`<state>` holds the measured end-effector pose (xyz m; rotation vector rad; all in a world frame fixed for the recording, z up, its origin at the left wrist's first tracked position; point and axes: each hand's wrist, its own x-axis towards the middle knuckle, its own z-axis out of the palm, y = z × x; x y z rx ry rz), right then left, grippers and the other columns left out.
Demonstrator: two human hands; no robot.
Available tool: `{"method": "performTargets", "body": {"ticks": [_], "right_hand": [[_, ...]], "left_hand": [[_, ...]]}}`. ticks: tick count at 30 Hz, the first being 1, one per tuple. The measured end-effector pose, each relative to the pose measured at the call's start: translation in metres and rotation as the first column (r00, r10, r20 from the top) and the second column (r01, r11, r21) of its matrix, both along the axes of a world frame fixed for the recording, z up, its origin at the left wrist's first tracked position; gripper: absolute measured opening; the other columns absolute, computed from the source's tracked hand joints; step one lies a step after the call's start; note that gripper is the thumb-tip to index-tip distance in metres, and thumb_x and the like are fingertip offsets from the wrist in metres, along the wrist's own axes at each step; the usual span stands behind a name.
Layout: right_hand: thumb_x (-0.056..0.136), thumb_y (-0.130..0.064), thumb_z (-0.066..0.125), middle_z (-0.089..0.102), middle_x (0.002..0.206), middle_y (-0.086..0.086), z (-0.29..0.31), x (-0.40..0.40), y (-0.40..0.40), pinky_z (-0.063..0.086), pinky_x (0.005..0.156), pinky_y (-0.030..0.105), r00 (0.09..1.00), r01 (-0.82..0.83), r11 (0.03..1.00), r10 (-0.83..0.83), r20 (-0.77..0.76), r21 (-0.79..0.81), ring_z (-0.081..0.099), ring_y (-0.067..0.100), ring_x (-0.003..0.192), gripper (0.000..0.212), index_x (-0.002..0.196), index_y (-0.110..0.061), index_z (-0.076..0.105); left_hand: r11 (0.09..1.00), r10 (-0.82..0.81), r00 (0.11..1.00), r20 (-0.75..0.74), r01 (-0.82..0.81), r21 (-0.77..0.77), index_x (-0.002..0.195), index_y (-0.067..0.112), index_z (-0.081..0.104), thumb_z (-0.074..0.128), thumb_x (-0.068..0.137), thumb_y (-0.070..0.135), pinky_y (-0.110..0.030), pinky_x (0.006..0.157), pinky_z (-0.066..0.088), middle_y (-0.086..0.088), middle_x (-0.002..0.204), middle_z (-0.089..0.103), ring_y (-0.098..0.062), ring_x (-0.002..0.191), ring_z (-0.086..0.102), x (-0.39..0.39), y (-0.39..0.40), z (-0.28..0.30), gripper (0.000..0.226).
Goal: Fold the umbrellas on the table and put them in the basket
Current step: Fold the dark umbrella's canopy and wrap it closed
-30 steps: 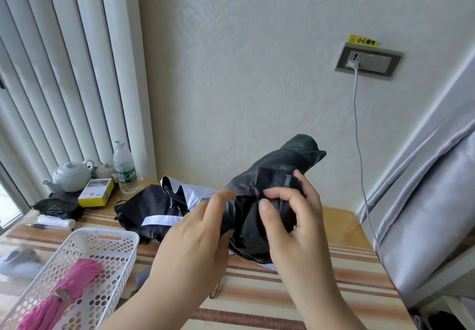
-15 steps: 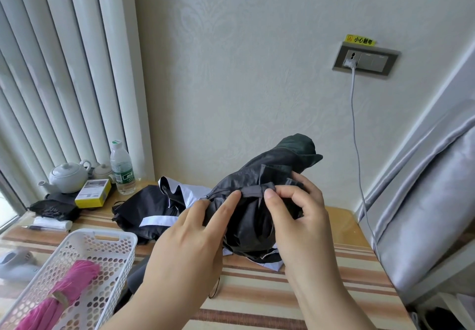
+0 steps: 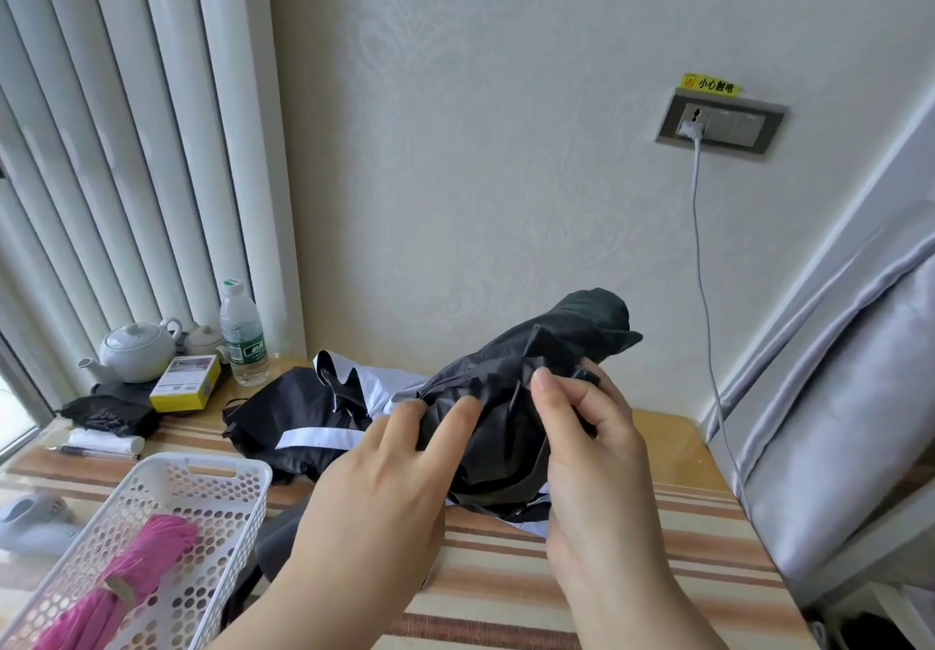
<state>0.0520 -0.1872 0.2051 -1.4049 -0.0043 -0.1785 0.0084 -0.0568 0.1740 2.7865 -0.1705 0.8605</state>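
Observation:
I hold a black folded umbrella [image 3: 551, 366] above the striped table [image 3: 582, 578], its tip pointing up and to the right. My left hand [image 3: 384, 477] grips its canopy from the left, fingertips pressed into the cloth. My right hand [image 3: 592, 427] pinches a fold or strap of the fabric near the middle. Another black-and-white umbrella [image 3: 303, 422] lies unfolded on the table behind. A white perforated basket [image 3: 212, 477] stands at the front left with a pink folded umbrella [image 3: 126, 578] inside.
At the back left are a white teapot [image 3: 136, 351], a water bottle [image 3: 243, 341], a yellow box [image 3: 187, 384] and a dark pouch [image 3: 109, 414]. A white charger cable [image 3: 708, 336] hangs from the wall socket. Grey bedding [image 3: 850, 422] borders the table on the right.
My left fingers slid down the canopy and spread on the cloth. My right hand shifted slightly right, still pinching the fabric. The umbrella stays held at about the same height.

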Motion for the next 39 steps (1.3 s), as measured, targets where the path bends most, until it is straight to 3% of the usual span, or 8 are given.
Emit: {"method": "performTargets", "body": {"ticks": [5,8,13,20,23,26,33,39], "right_hand": [[0.068,-0.081,0.057,0.01,0.142,-0.051,0.019,-0.006,-0.002,0.032,0.114,0.041,0.957,-0.284,0.951,0.288,0.016,-0.125,0.025,-0.012,0.137,0.037,0.102,-0.066,0.061],[0.083,-0.062,0.056,0.026,0.147,-0.035,0.018,0.008,-0.016,0.046,0.102,0.043,0.964,-0.263,0.954,0.264,0.009,0.147,0.046,0.01,0.131,0.033,0.116,-0.067,0.049],[0.102,-0.021,0.04,0.051,0.093,-0.004,-0.02,0.04,-0.051,0.042,0.072,0.031,0.879,0.299,0.946,-0.223,-0.421,0.124,0.052,0.016,0.077,0.024,0.122,-0.023,0.053],[0.1,-0.045,0.039,0.063,0.117,0.027,-0.072,0.031,-0.031,0.056,0.073,0.045,0.549,-0.146,0.857,0.486,-0.68,0.494,0.065,0.045,0.097,0.052,0.121,-0.002,0.058],[0.096,-0.052,0.041,0.064,0.121,0.025,-0.056,0.03,-0.027,0.046,0.097,0.055,0.652,-0.159,0.658,0.63,-0.422,0.736,0.066,0.045,0.099,0.063,0.121,0.001,0.064],[0.097,-0.043,0.038,0.067,0.119,0.016,-0.029,0.036,-0.027,0.057,0.08,0.046,0.8,-0.17,0.633,0.536,-0.269,0.755,0.066,0.036,0.105,0.051,0.121,-0.008,0.066],[0.103,-0.016,0.04,0.059,0.127,-0.022,-0.018,0.03,-0.015,0.04,0.102,0.016,0.829,-0.554,0.814,0.522,-0.201,-0.172,0.051,-0.011,0.119,0.035,0.127,-0.034,0.057],[0.088,-0.035,0.065,0.039,0.134,-0.014,-0.031,0.027,-0.01,0.038,0.107,0.027,0.983,-0.182,0.888,0.162,-0.083,-0.421,0.043,-0.002,0.125,0.04,0.122,-0.049,0.05]], "left_hand": [[0.92,-0.011,0.974,-0.225,-0.079,-0.385,0.119,0.032,0.042,0.071,0.074,0.009,-0.017,0.046,0.036,0.009,0.076,0.06,-0.015,0.062,0.059,0.003,-0.001,0.01,0.058],[0.41,-0.317,0.894,-0.316,-0.171,-0.896,0.107,0.035,0.051,0.063,0.088,0.008,-0.025,0.043,0.039,-0.001,0.062,0.065,-0.017,0.046,0.051,0.012,0.008,0.007,0.034],[-0.147,-0.495,0.832,-0.249,-0.363,-0.92,0.11,0.011,0.052,0.063,0.086,0.005,-0.024,0.038,0.034,-0.021,0.073,0.055,-0.027,0.059,0.045,0.019,0.021,0.007,0.027],[-0.3,-0.71,0.692,-0.131,-0.465,-0.833,0.098,0.005,0.056,0.069,0.066,0.009,-0.019,0.036,0.037,-0.018,0.072,0.055,-0.022,0.046,0.048,0.038,0.022,-0.005,0.034],[-0.343,-0.709,0.696,-0.118,-0.486,-0.804,0.092,0.001,0.059,0.066,0.066,0.015,-0.019,0.035,0.037,-0.018,0.07,0.056,-0.021,0.049,0.047,0.041,0.018,-0.013,0.03],[-0.331,-0.643,0.738,-0.203,-0.507,-0.796,0.094,0.0,0.052,0.05,0.086,0.002,-0.02,0.03,0.036,-0.018,0.075,0.054,-0.022,0.043,0.055,0.046,0.016,-0.025,0.008],[-0.514,-0.666,0.738,-0.113,-0.563,-0.647,0.104,-0.003,0.053,0.052,0.069,0.006,-0.017,0.029,0.032,-0.02,0.073,0.058,-0.023,0.042,0.049,0.034,0.001,-0.028,0.037],[-0.536,-0.681,0.732,-0.032,-0.528,-0.659,0.115,0.005,0.051,0.058,0.065,0.005,-0.019,0.03,0.033,-0.022,0.078,0.057,-0.023,0.045,0.049,0.025,-0.002,-0.025,0.05]]}}
